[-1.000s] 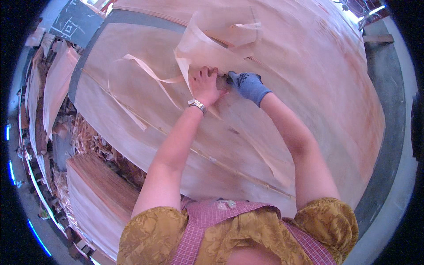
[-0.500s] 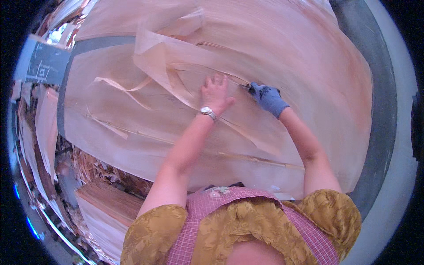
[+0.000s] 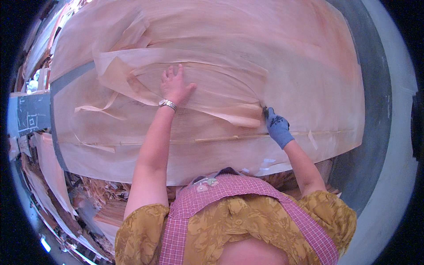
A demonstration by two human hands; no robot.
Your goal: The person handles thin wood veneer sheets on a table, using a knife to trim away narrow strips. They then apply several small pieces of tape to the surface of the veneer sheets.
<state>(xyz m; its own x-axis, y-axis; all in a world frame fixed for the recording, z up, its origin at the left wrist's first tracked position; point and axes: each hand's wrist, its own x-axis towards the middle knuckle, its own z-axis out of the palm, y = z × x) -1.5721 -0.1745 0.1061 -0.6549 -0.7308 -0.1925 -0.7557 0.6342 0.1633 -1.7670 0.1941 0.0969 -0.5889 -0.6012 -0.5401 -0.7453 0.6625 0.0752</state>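
A large sheet of thin pale wood veneer (image 3: 318,97) spreads under both hands. On it lies a loose, curling veneer piece (image 3: 212,95), its right end cut off near my right hand. My left hand (image 3: 176,87), bare and with a watch at the wrist, presses flat on this piece with fingers spread. In a blue glove, my right hand (image 3: 279,129) is closed around a small dark-handled knife (image 3: 265,112). The knife is at the piece's right end; its blade is hard to make out. A narrow curled veneer strip (image 3: 99,108) rests further left.
A straight brownish seam or strip (image 3: 221,138) crosses the sheet nearer to me. Veneer scraps (image 3: 99,194) are heaped below the near edge, left. A dark grey surface (image 3: 375,88) borders the right side. More veneer (image 3: 55,170) hangs at the far left.
My right hand has drawn the knife toward me and down the right end of the loose piece. My left hand stays flat on the veneer. The whole view has shifted.
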